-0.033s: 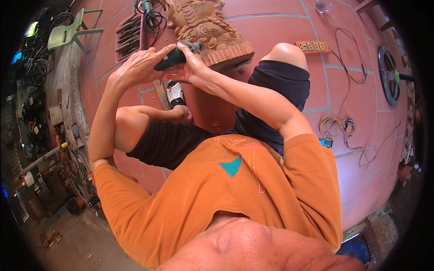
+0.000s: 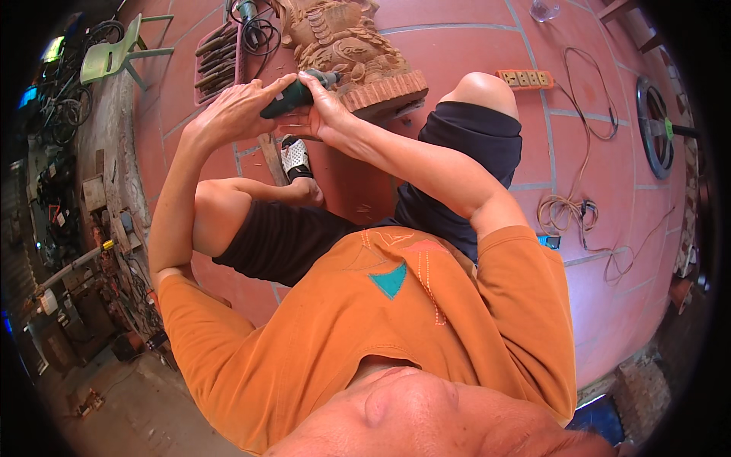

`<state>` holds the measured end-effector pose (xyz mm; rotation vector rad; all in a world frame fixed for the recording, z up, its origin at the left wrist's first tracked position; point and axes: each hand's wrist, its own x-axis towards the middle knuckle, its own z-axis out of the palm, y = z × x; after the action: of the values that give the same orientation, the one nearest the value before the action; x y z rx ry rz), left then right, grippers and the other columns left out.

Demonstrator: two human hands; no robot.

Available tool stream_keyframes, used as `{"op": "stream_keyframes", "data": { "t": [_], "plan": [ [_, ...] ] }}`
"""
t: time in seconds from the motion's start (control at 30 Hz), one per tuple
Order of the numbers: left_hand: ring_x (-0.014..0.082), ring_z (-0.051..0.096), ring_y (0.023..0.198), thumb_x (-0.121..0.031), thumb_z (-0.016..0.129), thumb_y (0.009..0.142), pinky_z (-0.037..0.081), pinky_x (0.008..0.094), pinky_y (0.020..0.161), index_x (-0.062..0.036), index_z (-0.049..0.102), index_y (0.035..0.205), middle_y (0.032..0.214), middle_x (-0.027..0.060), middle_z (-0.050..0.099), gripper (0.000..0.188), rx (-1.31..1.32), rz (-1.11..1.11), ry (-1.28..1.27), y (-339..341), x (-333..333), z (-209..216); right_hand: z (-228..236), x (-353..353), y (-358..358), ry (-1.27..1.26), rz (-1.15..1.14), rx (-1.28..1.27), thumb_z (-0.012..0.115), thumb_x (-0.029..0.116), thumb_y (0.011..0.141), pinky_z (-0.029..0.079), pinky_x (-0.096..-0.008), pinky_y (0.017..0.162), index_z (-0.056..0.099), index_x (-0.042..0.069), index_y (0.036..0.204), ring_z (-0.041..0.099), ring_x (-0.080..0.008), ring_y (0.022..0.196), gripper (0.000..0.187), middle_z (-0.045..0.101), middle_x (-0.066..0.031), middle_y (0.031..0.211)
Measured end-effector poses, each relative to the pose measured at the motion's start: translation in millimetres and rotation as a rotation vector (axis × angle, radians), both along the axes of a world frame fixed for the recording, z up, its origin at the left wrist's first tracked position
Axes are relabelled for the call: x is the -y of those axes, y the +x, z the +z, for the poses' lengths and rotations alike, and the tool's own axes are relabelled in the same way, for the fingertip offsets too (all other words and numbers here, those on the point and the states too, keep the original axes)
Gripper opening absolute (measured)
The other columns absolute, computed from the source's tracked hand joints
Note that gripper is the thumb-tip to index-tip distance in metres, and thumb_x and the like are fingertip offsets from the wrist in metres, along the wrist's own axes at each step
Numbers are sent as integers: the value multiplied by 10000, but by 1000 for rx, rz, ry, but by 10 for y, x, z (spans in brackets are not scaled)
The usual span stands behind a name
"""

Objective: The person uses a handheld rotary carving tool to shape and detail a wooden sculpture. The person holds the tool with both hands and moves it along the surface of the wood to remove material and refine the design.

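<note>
A carved wooden sculpture with scrolled relief stands on the red tiled floor in front of me. Both my hands hold a dark green power carving tool whose tip rests against the sculpture's lower edge. My left hand wraps the rear of the tool's body. My right hand grips it near the front, close to the wood. I sit on the floor with one knee raised beside the carving and a white shoe under my hands.
A tray of chisels lies left of the carving, with a green plastic chair beyond. A power strip and loose cables lie to the right, near a dark wheel. Cluttered tools line the left wall.
</note>
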<state>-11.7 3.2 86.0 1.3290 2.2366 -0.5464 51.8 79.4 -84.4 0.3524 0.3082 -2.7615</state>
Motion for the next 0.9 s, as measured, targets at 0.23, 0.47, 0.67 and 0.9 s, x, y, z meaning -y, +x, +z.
{"op": "stream_keyframes", "data": {
  "t": [0.23,0.47,0.67,0.9],
  "plan": [
    [368,585,833,-151,670,711,459,440,749,-194,305,1422,886,199,576,800,-16,-5,8,-63,-30,-68,-36,-29,-81,12,-5,23,456,590,889,576,-458,738,512,104,1123,653,-303,875,543,620,-110,1005],
    [370,587,830,-143,669,703,460,443,752,-194,305,1422,892,203,578,807,-4,-14,24,-56,-2,-87,-41,-5,-56,55,-20,21,459,619,859,532,-465,781,511,96,1116,654,-308,862,585,625,-111,1007],
    [381,586,829,-131,676,697,464,449,749,-210,305,1423,910,209,573,819,5,-4,15,-30,8,-58,-37,15,-16,69,-21,-1,442,630,860,516,-466,794,510,100,1114,658,-300,850,592,630,-97,1007],
    [352,588,842,-149,652,697,461,427,774,-156,307,1418,884,210,593,799,6,-33,16,-6,1,-44,-24,-2,8,81,-8,-6,431,630,867,532,-440,765,516,103,1104,661,-291,855,585,630,-85,1001]
  ]
}}
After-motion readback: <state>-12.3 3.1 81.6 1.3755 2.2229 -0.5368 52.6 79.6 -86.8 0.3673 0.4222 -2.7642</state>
